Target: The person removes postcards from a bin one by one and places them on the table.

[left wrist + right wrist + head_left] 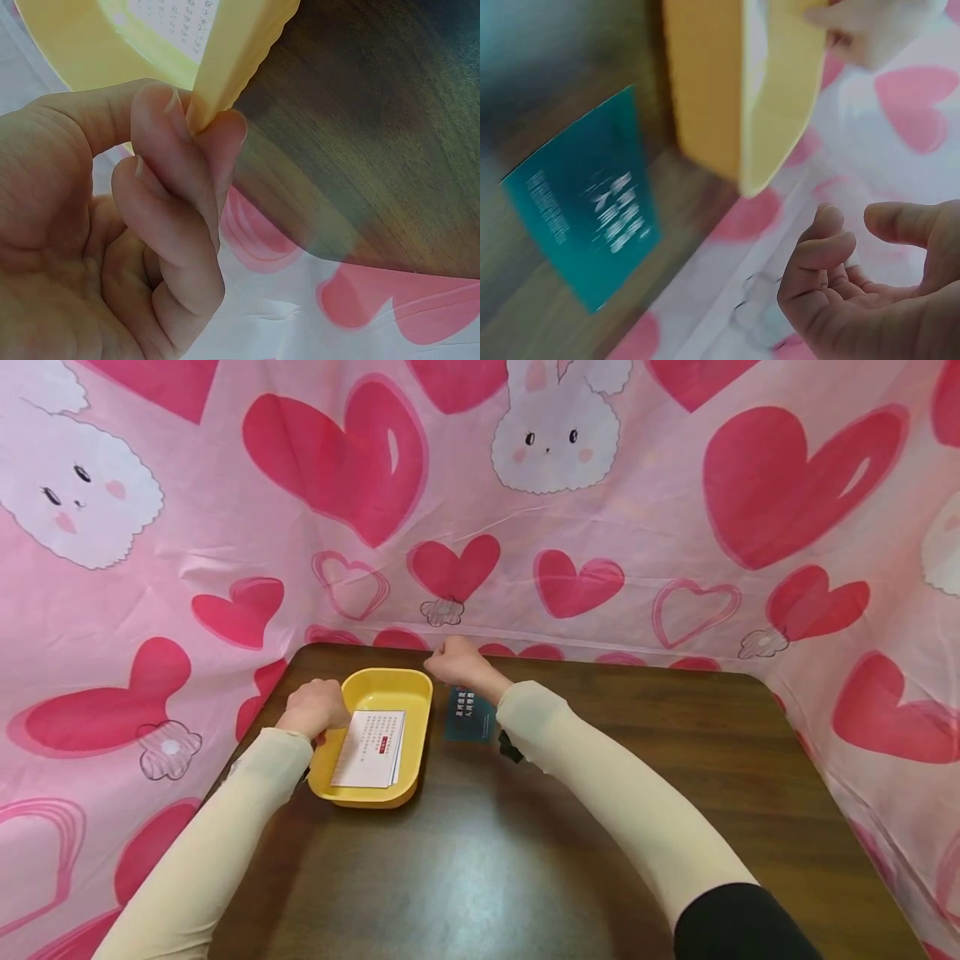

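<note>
Tray [375, 689]: yellow, on the tabletop [600, 827] at far left, its left rim close to the table edge.
White card [369, 748]: lies inside the tray toward its near end, printed side up, loose.
Left hand [313, 707]: at the tray's left rim; the left wrist view shows thumb and forefinger fingers [169, 142] pinching the thin rim, other fingers curled below.
Right hand [459, 662]: beyond the tray's far right corner, holding nothing; in the right wrist view its fingers [821, 255] are loosely curled, thumb apart, clear of the tray.
Teal card [469, 716]: flat on the tabletop just right of the tray, partly under the right forearm.
Risk, grip: a pinch on one rim only; judged weak, so the tray could twist or slip if lifted from that side.
Risk, white card: any tilt would likely slide it out, possibly off the left edge.
Risk, teal card: the right sleeve could drag it.
Backdrop [480, 485]: pink heart cloth close behind; a hand could snag it.
</note>
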Tool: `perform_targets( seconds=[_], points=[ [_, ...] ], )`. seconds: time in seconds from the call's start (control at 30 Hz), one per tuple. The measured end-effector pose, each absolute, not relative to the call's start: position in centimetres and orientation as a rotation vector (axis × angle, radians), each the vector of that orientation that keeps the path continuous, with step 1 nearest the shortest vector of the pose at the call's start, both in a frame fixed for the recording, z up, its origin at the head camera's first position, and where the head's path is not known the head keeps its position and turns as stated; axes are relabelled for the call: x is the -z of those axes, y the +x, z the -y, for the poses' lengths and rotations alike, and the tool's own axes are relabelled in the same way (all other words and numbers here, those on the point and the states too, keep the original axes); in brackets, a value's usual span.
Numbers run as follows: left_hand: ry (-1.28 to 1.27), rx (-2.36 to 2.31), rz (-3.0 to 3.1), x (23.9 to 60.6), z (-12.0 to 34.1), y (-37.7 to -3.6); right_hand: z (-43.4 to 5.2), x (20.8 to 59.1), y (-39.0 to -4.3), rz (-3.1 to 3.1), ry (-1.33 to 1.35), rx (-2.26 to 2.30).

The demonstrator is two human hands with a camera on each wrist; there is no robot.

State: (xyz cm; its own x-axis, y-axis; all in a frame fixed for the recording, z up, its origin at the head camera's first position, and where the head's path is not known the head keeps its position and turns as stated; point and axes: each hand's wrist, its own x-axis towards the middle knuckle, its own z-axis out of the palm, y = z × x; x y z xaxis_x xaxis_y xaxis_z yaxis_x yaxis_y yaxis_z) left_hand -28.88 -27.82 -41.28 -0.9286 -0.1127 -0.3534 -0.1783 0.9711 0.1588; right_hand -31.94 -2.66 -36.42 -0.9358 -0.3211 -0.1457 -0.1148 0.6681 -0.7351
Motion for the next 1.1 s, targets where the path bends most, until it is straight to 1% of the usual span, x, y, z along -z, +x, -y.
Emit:
perform_targets(
  seconds=[0.1, 0.3, 0.47, 0.6, 0.93, 1.1],
  points=[
    [-0.209, -0.281, -2.765, 41.2, 27.7, -28.9, 4.2, 36.0, -31.4, -2.600, -0.377, 1.155],
    [-0.209, -0.283, -2.763, 41.0, 27.9, -28.5, 7.2, 35.7, -30.7, -2.597, -0.328, 1.130],
    [-0.192, -0.301, -2.760, 40.7, 28.2, -28.4, 8.9, 35.5, -29.4, -2.615, -0.277, 1.092],
    [-0.191, -0.322, -2.747, 40.6, 28.2, -28.4, 9.9, 35.9, -28.8, -2.609, -0.229, 1.076],
    [-0.172, -0.307, -2.770, 40.6, 28.0, -28.8, 11.2, 37.3, -28.5, -2.450, -0.123, 1.152],
    [-0.182, -0.309, -2.756, 40.7, 27.9, -28.8, 11.7, 38.0, -28.0, -2.333, -0.132, 1.177]
  ],
)
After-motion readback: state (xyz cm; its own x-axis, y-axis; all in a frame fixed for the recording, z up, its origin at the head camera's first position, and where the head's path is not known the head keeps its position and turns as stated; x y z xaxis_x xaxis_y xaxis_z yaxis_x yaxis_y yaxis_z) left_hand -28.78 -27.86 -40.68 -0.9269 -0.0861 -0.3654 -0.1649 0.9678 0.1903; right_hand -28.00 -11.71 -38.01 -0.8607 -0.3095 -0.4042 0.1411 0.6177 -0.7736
